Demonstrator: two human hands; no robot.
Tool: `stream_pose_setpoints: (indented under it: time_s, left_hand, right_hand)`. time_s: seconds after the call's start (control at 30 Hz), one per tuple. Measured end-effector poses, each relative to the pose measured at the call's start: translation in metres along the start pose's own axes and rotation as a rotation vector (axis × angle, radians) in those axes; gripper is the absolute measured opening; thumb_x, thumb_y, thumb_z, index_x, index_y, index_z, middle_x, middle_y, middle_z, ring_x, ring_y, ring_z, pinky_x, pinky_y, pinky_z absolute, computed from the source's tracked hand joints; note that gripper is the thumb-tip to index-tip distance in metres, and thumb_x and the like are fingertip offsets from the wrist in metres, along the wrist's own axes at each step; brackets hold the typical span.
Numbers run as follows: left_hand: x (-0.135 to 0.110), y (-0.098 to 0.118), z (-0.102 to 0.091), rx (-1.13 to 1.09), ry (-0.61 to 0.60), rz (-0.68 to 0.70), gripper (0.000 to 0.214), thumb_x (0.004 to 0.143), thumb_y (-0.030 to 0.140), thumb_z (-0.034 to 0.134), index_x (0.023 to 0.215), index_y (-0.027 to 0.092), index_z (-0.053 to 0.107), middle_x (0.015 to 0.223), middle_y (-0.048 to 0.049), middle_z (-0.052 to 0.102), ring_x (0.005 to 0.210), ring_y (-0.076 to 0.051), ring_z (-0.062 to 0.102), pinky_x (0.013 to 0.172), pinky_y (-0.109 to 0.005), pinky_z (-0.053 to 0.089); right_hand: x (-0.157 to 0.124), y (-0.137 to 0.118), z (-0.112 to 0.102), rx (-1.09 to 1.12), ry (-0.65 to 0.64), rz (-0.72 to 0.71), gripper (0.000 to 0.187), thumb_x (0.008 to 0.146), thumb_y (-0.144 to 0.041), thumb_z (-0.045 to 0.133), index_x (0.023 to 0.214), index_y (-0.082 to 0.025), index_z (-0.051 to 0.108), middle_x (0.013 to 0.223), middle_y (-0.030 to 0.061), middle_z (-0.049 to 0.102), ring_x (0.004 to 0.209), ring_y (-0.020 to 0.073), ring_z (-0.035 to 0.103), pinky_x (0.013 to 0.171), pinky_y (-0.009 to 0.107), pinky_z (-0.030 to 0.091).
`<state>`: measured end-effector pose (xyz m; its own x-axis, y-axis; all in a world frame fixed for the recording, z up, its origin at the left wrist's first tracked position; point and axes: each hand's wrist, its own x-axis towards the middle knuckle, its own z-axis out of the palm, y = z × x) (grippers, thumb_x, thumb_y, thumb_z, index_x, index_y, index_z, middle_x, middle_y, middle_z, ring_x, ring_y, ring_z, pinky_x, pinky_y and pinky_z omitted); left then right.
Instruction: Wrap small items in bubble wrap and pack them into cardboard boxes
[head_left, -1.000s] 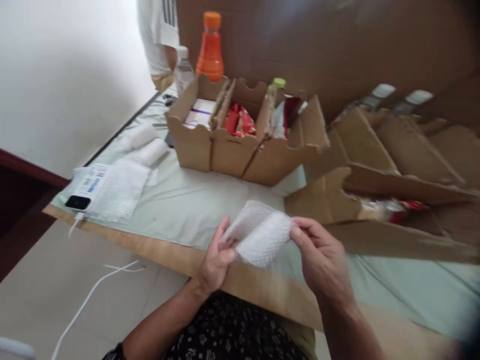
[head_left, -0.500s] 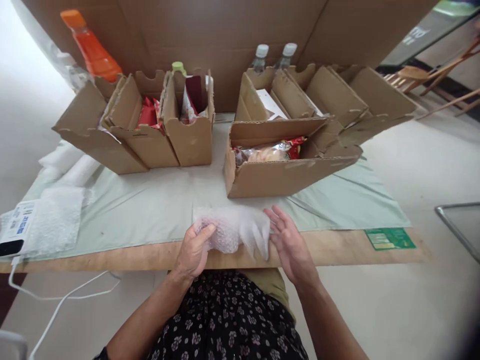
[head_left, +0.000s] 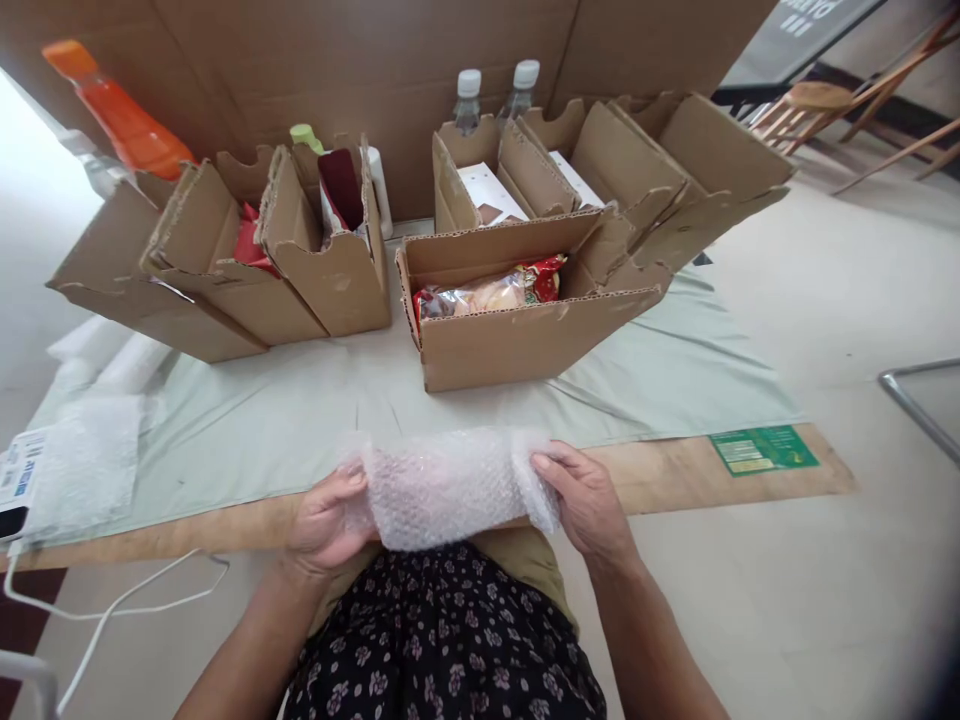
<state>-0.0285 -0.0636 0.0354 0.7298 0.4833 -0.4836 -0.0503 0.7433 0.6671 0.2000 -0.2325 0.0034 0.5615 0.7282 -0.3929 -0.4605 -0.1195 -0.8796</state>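
Observation:
I hold a roll of white bubble wrap [head_left: 446, 485] crosswise over the near edge of the table [head_left: 675, 480]. My left hand [head_left: 326, 520] grips its left end with the fingers curled round it. On the right end my right hand [head_left: 589, 500] is closed, thumb on top. What the wrap encloses, if anything, is hidden. Just beyond it stands an open cardboard box [head_left: 525, 340] with snack packets [head_left: 491, 292] inside.
A pale green cloth [head_left: 300, 410] covers the table. Divided cardboard boxes [head_left: 225, 270] stand at the back left, more boxes [head_left: 637, 170] at the back right, with an orange bottle [head_left: 124, 120] and water bottles [head_left: 495, 95] behind. Bubble-wrap sheets [head_left: 82, 465], a phone and a white cable [head_left: 112, 605] lie left.
The view swung right and now faces the boxes squarely. The bubble wrap went from a loose bundle to a long roll stretched between both hands, nearer my lap.

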Motion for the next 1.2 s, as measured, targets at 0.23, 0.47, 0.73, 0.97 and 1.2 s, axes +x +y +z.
stream_pose_setpoints:
  time_s: [0.23,0.47,0.73,0.97,1.2]
  left_hand:
    - [0.009,0.028,-0.021,0.317,0.404,0.225,0.042,0.063,0.046,0.092,0.085,0.014,0.076,0.079,-0.0046,0.076,0.078,-0.021,0.070,0.076,-0.031,0.056]
    - [0.014,0.050,-0.049,0.815,0.631,0.404,0.039,0.072,0.052,0.075,0.086,0.016,0.075,0.081,-0.0044,0.073,0.075,-0.020,0.065,0.072,-0.032,0.054]
    - [0.017,0.027,-0.051,1.476,0.789,0.850,0.068,0.090,0.037,0.065,0.150,0.011,0.047,0.151,-0.0246,0.052,0.142,-0.040,0.046,0.119,-0.060,0.034]
    - [0.018,-0.014,-0.003,1.592,-0.014,0.565,0.050,0.096,0.031,0.063,0.145,0.027,0.059,0.160,-0.0132,0.050,0.154,-0.039,0.036,0.127,-0.067,0.005]
    - [0.023,-0.003,-0.026,1.537,-0.079,0.556,0.039,0.100,0.038,0.057,0.137,0.027,0.066,0.157,-0.0105,0.055,0.153,-0.031,0.040,0.129,-0.060,0.015]
  right_hand:
    - [0.005,-0.015,-0.027,-0.551,0.326,-0.356,0.033,0.089,-0.050,0.064,0.086,-0.019,0.074,0.080,0.0034,0.071,0.075,0.0186,0.062,0.067,0.028,0.050]
    - [0.014,-0.020,-0.029,-0.798,0.421,-0.480,0.036,0.094,-0.052,0.060,0.100,-0.020,0.076,0.087,0.0056,0.077,0.076,0.0213,0.067,0.074,0.033,0.053]
    - [0.020,-0.009,-0.019,-1.341,0.584,-0.710,0.053,0.100,-0.053,0.048,0.133,-0.016,0.065,0.143,0.0205,0.062,0.123,0.0385,0.059,0.101,0.055,0.044]
    - [0.023,0.021,0.069,-1.327,-0.240,-0.764,0.044,0.100,-0.032,0.052,0.143,-0.027,0.062,0.156,0.0111,0.054,0.143,0.0338,0.049,0.114,0.056,0.039]
    - [-0.004,0.011,-0.095,-1.476,0.538,-0.556,0.054,0.101,-0.054,0.038,0.119,-0.018,0.073,0.136,0.0202,0.068,0.128,0.0424,0.060,0.104,0.064,0.045]
